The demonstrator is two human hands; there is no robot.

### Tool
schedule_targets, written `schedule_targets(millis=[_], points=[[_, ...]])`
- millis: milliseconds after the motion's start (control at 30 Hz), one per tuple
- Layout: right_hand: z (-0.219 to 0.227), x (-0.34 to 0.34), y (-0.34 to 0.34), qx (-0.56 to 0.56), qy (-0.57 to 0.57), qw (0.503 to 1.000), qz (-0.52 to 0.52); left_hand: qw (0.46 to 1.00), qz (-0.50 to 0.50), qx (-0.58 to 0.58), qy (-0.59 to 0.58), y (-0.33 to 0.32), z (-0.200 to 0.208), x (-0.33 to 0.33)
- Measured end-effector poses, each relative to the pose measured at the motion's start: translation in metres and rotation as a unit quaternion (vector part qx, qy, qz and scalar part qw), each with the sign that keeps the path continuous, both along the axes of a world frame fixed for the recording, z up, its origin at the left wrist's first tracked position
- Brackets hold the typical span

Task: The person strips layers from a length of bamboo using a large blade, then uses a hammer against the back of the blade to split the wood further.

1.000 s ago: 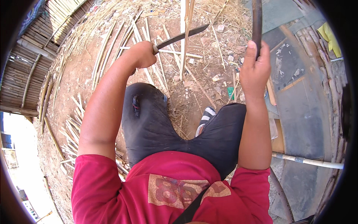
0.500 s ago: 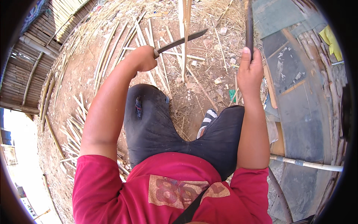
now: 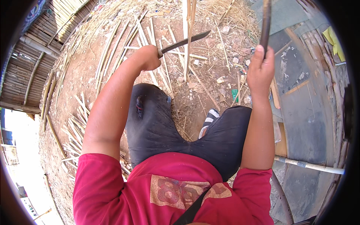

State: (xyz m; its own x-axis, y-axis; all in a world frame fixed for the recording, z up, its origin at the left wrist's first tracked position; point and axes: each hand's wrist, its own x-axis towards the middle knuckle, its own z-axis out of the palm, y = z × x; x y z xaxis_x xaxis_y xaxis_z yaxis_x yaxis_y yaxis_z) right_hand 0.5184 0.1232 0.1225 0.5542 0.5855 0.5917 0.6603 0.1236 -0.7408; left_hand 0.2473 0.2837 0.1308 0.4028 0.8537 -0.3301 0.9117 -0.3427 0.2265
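My left hand (image 3: 145,58) is wrapped round the handle of a long dark-bladed knife (image 3: 174,45). The blade points right and slightly away, lying across an upright pale split bamboo strip (image 3: 186,62); whether it sits in the split, I cannot tell. That bamboo rises beyond the upper edge of the picture, and its lower end is by the ground between my knees. On the right, my right hand (image 3: 260,73) grips a dark round stick (image 3: 266,28) with the thumb along it. The stick is held up, apart from the knife, its far end cut off by the upper edge.
Loose bamboo strips (image 3: 107,56) lie on the dirt ahead and left, with a heap of cut pieces (image 3: 77,129) beside my left leg. Dark grey sheets (image 3: 300,108) line the right side, crossed by a pale pole (image 3: 311,165). A slatted bamboo wall (image 3: 20,75) stands far left.
My right hand has swung right with the stick. My left hand and the knife have shifted very slightly right; the blade still crosses the bamboo.
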Motion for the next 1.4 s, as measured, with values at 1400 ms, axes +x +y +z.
schedule_targets(millis=[1400], points=[[-0.039, 0.058, 0.058, -0.08, 0.307, 0.935, 0.158, 0.987, 0.004, 0.133, -0.092, 0.076, -0.069, 0.049]])
